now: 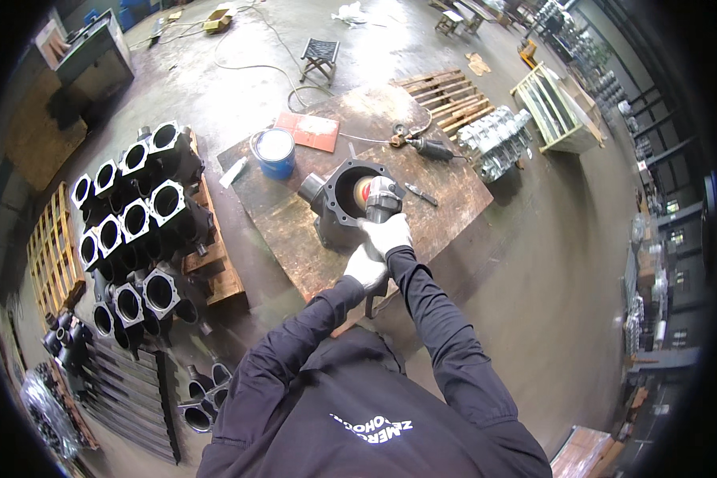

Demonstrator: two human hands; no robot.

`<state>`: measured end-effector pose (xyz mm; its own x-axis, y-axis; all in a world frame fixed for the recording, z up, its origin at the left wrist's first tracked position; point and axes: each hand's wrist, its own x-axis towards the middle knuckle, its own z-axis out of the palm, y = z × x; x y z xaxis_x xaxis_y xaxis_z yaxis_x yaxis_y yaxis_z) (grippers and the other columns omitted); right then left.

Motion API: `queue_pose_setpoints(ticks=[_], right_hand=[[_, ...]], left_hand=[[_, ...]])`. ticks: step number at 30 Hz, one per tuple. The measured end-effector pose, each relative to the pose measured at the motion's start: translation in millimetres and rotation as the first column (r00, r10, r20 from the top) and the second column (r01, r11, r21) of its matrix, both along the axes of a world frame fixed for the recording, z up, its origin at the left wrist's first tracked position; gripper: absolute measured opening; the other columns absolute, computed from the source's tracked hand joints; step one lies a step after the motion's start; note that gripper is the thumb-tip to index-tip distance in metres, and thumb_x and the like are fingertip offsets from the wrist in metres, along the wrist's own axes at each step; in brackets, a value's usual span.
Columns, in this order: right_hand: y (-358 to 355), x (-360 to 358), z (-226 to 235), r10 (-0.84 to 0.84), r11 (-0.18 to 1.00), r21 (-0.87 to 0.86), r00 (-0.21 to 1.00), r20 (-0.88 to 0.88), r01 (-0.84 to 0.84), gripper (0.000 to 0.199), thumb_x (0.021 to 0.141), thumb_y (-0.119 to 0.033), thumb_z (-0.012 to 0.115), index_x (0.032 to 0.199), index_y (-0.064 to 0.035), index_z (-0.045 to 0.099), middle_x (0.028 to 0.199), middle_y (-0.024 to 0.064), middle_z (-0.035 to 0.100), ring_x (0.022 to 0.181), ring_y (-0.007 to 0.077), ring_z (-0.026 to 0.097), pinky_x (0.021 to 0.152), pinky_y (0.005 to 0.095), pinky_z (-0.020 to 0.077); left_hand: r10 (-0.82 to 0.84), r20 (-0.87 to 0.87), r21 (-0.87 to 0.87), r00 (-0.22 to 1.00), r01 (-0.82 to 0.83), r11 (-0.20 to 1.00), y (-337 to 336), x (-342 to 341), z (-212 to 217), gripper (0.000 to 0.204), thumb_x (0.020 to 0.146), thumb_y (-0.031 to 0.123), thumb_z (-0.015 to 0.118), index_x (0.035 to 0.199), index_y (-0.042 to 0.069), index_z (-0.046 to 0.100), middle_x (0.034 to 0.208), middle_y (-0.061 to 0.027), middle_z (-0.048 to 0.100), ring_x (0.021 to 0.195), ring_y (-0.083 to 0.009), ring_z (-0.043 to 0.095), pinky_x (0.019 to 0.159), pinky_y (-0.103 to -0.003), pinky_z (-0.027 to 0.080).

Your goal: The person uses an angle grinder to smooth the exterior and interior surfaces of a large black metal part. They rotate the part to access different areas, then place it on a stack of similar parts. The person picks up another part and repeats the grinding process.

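- White-gloved, my right hand (pixel 388 233) is wrapped tight around the body of a grey angle grinder (pixel 381 203), just behind its head.
- My left hand (pixel 366 267), gloved the same, sits just below the right one and is closed around the grinder's rear grip; the two hands touch.
- Straight ahead of my hands, the grinder's disc end reaches into the round mouth of a dark cast metal housing (pixel 338 203), which stands on a rusty steel worktable (pixel 295 231).
- Further ahead and to the left of my hands, a blue paint can (pixel 276 151) with a white top stands on the table, with a red sheet (pixel 311 130) just beyond it.
- Ahead and to the right lies a second power tool (pixel 430 146) with its cable, and nearer to my hands a small wrench (pixel 420 193).
- Well off to the left of my hands, many black housings (pixel 139 215) of the same kind are stacked on a wooden pallet (pixel 223 271).
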<state>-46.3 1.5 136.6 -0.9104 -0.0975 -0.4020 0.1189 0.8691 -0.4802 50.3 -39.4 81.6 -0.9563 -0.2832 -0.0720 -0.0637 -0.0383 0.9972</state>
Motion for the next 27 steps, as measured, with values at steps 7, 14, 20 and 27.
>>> queue_pose_setpoints(ticks=[7, 14, 20, 27], right_hand=[[-36.8, 6.4, 2.0, -0.171, 0.982, 0.069, 0.984, -0.049, 0.174, 0.106, 0.067, -0.062, 0.081, 0.131, 0.0155, 0.045, 0.126, 0.0333, 0.059, 0.119, 0.0414, 0.06, 0.099, 0.0441, 0.0484], [-61.1, 39.5, 7.1, -0.413, 0.9, 0.107, 0.905, -0.101, 0.423, 0.092, 0.071, -0.055, 0.081, 0.127, 0.0111, 0.051, 0.122, 0.0309, 0.062, 0.114, 0.0392, 0.064, 0.095, 0.0435, 0.0506], [-54.1, 51.9, 0.3, -0.5, 0.865, -0.123, 0.858, -0.119, 0.487, 0.078, 0.067, -0.038, 0.087, 0.119, 0.011, 0.055, 0.11, 0.0238, 0.067, 0.098, 0.031, 0.068, 0.086, 0.0401, 0.053], [-26.7, 57.2, 31.9, -0.874, 0.376, -0.632, 0.485, 0.0, 0.678, 0.066, 0.075, -0.002, 0.081, 0.129, -0.0013, 0.042, 0.095, 0.0163, 0.065, 0.074, 0.0286, 0.069, 0.065, 0.0444, 0.0589]], left_hand=[[-0.157, 0.127, 0.111, 0.98, 0.143, 0.983, -40.2, -5.4, -13.8, 0.043, 0.085, 0.03, 0.066, 0.112, -0.003, 0.06, 0.1, -0.022, 0.069, 0.096, -0.036, 0.067, 0.084, -0.041, 0.051], [-0.362, 0.29, 0.047, 0.886, 0.365, 0.93, -65.6, 14.9, -41.6, 0.071, 0.075, 0.041, 0.071, 0.124, -0.007, 0.052, 0.115, -0.0308, 0.064, 0.111, -0.0417, 0.064, 0.095, -0.043, 0.049], [-0.444, 0.399, 0.009, 0.802, 0.481, 0.877, -103.6, 22.4, 9.0, 0.076, 0.074, 0.042, 0.07, 0.128, -0.006, 0.047, 0.115, -0.0311, 0.064, 0.111, -0.0434, 0.063, 0.095, -0.045, 0.05], [-0.648, 0.333, -0.061, 0.685, 0.701, 0.711, -115.4, 5.7, 76.7, 0.065, 0.076, 0.036, 0.07, 0.122, -0.003, 0.046, 0.099, -0.0274, 0.069, 0.094, -0.0421, 0.069, 0.085, -0.046, 0.054]])
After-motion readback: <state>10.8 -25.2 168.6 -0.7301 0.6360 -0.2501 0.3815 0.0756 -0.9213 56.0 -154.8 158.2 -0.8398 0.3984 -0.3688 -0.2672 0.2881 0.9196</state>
